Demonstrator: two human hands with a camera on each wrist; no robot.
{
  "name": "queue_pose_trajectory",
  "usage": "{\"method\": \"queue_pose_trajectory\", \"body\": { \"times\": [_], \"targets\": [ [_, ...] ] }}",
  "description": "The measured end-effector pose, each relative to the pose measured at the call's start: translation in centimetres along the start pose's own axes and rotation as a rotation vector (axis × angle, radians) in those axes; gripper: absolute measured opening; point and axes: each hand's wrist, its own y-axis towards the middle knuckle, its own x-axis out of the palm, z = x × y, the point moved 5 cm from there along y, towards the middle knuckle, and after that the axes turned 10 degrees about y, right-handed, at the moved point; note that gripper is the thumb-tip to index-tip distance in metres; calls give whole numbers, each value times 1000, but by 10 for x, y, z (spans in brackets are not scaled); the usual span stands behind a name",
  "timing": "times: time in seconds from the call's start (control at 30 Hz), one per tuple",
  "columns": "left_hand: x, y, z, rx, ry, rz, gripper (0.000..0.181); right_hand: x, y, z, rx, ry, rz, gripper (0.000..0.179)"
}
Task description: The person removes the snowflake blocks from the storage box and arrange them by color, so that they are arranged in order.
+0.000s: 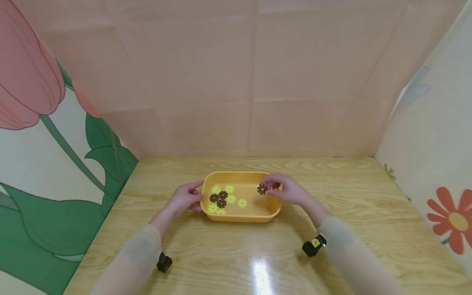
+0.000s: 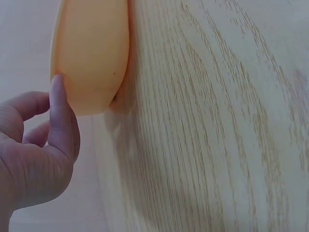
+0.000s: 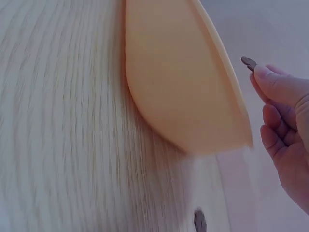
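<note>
A yellow-orange plastic basin (image 1: 241, 219) stands on the table. In its left part are several yellow flower-shaped pieces (image 1: 242, 203) and brown ones (image 1: 221, 203). My left hand (image 1: 186, 198) rests against the basin's left end; in the left wrist view one fingertip (image 2: 58, 82) is right at the rim. Over the basin's right end, my right hand (image 1: 285, 189) pinches a brown flower-shaped piece (image 1: 262, 189) between thumb and finger, raised above the rim. In the right wrist view this brown piece (image 3: 248, 63) appears edge-on, and the other fingers are loosely curled.
Another dark piece (image 3: 200, 220) shows at the bottom of the right wrist view, outside the basin. The wood-grain table (image 1: 221, 258) surrounds the basin. A pink cloth wall (image 1: 254, 82) rises behind, with flower-printed panels (image 1: 405, 143) at both sides.
</note>
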Motion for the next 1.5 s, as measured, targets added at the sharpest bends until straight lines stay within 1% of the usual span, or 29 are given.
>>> {"method": "queue_pose_trajectory", "body": {
  "times": [0.2, 0.33, 0.43, 0.6, 0.8, 0.87, 0.97, 1.13, 1.37, 1.5],
  "targets": [
    [0, -1, 2, 0, -1, 2, 63, -28, -29, 14, 59, 7, 110, 27],
    [0, -2, 3, 3, -2, 1, 62, -44, -49, 24, 66, 11, 182, 26],
    [-1, -3, 3, 9, -1, -2, 62, -54, -64, 34, 87, 9, 219, 26],
    [-2, -3, 3, 23, -10, -8, 61, -66, -85, 54, 148, -26, 238, 26],
    [-3, -3, 1, 26, -6, -9, 61, -79, -107, 82, 271, -46, 255, 30],
    [-3, -3, 1, 22, -5, -7, 61, -82, -113, 89, 296, -46, 265, 31],
    [-3, -2, 0, 15, -4, -5, 62, -86, -121, 95, 316, -37, 283, 32],
    [-2, -2, 1, 8, -2, -5, 62, -90, -129, 104, 353, -32, 282, 31],
    [-2, -4, 3, 7, -13, -11, 62, -91, -132, 112, 405, -47, 284, 29],
    [-4, -6, 3, 10, -16, -15, 63, -90, -131, 115, 406, -60, 275, 30]
  ]
}}
